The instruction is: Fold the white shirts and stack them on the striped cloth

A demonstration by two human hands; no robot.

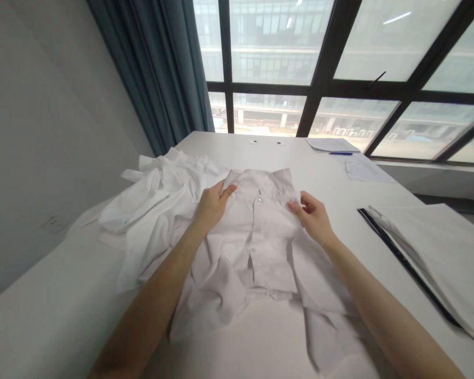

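A white button-up shirt (237,242) lies on the table in front of me, its collar end toward the window. Near the collar a single button (259,200) shows on the front strip. My left hand (213,205) pinches the shirt at the left of the collar, thumb on top and fingers hidden under the cloth. On the other side, my right hand (310,213) grips the shirt's right edge between thumb and curled fingers. The sleeves and lower part spread loosely toward me, wrinkled, partly behind my forearms.
Crumpled white garments (158,189) lie heaped at the left, touching the shirt. Folded white cloth (438,252) rests on a black flat item (403,258) at the right. Papers (332,145) and a blue pen (341,153) lie at the table's (221,145) far right, near the window.
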